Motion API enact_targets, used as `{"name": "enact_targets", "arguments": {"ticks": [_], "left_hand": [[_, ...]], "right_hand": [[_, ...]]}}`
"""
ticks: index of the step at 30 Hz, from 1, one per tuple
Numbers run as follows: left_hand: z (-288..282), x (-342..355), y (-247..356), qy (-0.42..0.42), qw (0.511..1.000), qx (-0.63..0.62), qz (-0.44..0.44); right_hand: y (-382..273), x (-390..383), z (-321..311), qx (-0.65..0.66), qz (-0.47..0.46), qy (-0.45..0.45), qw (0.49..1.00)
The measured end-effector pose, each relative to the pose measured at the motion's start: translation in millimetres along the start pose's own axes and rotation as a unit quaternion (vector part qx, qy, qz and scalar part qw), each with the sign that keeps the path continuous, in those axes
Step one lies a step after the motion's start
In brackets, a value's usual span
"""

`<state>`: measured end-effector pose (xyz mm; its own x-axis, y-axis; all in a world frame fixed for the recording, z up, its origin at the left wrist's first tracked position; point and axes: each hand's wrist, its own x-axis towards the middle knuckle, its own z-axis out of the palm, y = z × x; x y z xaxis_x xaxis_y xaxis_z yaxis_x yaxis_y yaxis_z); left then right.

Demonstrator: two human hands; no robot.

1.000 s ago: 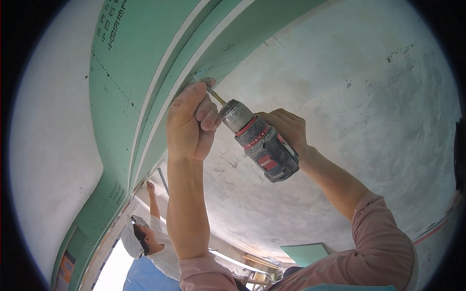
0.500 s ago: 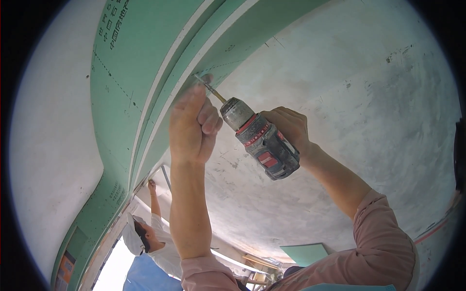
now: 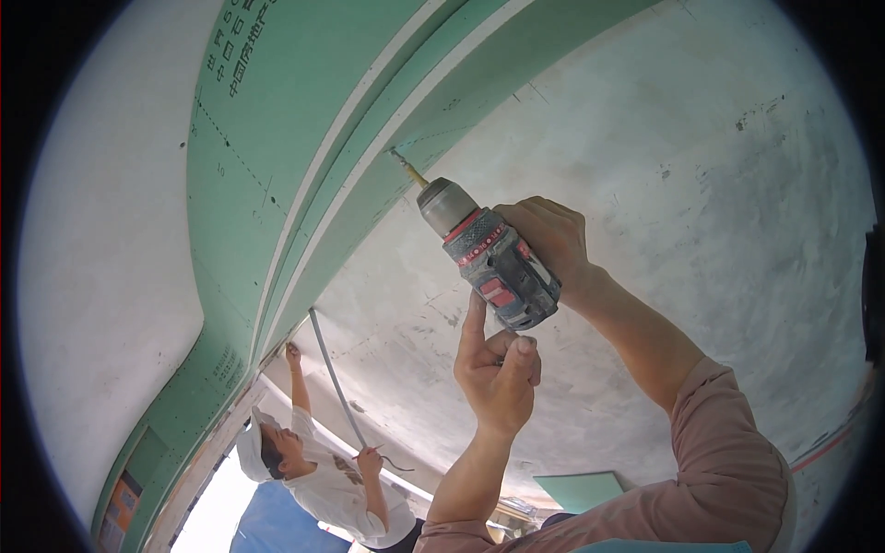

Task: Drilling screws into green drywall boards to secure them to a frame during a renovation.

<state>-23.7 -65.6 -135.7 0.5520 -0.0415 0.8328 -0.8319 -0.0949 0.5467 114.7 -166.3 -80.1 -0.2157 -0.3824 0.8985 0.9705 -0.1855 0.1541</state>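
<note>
My right hand (image 3: 546, 241) is wrapped round the handle of a dark grey and red cordless drill (image 3: 493, 263), which is tilted up to the left. Its brassy bit holder (image 3: 415, 174) ends in a slim metal tip that meets the lower face of the green plasterboard (image 3: 364, 198), close to the pale cut edge. Whether a screw sits there is too small to tell. Below the drill's body is my left hand (image 3: 498, 378), its index finger up against or just behind the casing. Its thumb and other fingers are curled together, a small dark thing perhaps between them.
Another person (image 3: 290, 452) in a white cap and shirt stands at the lower left, one hand raised to the board's edge, the other near a long grey strip (image 3: 336, 378). A mottled grey surface (image 3: 645, 230) spreads at right. A green board piece (image 3: 581, 491) lies low.
My left hand has dropped from beside the drill's tip to under its body. The drill has shifted slightly up and left. The other person's second hand and more of the grey strip now show.
</note>
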Motion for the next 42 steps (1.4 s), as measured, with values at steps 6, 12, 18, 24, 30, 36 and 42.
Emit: {"name": "enact_targets", "arguments": {"ticks": [6,12,18,24,30,36,42], "left_hand": [[4,9,-12,0.045,0.999,-0.022,0.014],[3,12,-20,0.037,0.998,-0.038,0.032],[7,16,-21,0.031,0.998,-0.032,0.038],[-11,-25,-60,0.107,0.966,-0.199,-0.128],[-105,-180,-175,0.409,0.641,-0.413,-0.501],[-93,-234,-196,0.398,0.582,-0.469,-0.531],[-76,-251,-210,0.368,0.632,-0.358,-0.580]], "right_hand": [[8,5,-2,-0.048,-0.014,-0.024,0.998],[14,6,-4,-0.053,-0.019,-0.027,0.998],[15,13,-5,-0.073,-0.036,-0.028,0.996],[19,10,-13,-0.086,-0.068,0.004,0.994],[-7,-81,-55,0.048,0.082,-0.198,0.976],[-64,-250,-138,0.179,0.486,-0.359,0.777],[-91,-314,-203,0.179,0.560,-0.447,0.674]]}}
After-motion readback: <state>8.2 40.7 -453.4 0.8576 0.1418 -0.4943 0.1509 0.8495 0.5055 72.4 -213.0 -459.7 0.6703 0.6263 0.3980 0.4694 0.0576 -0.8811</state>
